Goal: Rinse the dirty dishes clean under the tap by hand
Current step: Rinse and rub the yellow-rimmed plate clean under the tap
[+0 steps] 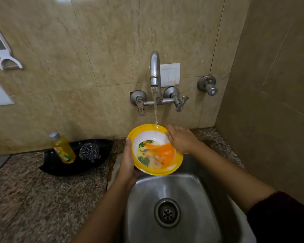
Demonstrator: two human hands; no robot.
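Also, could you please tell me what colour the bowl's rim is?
The bowl has a yellow rim, seen best in the head view.

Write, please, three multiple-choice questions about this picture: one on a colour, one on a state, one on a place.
1. What colour is the rim of the bowl?
A. blue
B. yellow
C. green

2. In what state is the tap?
A. shut off
B. running, with the water missing the bowl
C. running, with the water falling into the bowl

3. Where does the steel scrubber lie?
A. in the black tray, beside the soap bottle
B. inside the bowl
C. hung on the tap

Answers:
1 B: the rim is yellow around a white inside.
2 C: a stream of water drops from the spout and meets the far side of the bowl.
3 A: it sits in the tray, just right of the bottle.
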